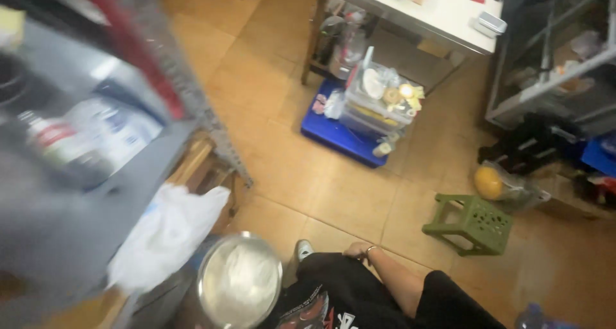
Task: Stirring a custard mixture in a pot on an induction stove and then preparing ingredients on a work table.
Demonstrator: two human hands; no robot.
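- Grip first: only one hand shows, resting on the dark shorts at the knee, fingers curled loosely, pinching nothing. Which hand it is I can't tell; the other is out of sight.
- Far left, a blurred grey shelf with a white plastic bag hanging off its edge.
- Next, a steel pot just beside that knee, something pale inside.
- A knock from the leg could tip that pot, I'd say.
- Middle: a clear box of oddments on a blue tray, under the white surface.
- Right, a green stool on the floor.
- The forearm lies bent, wrist relaxed, ring on a finger.
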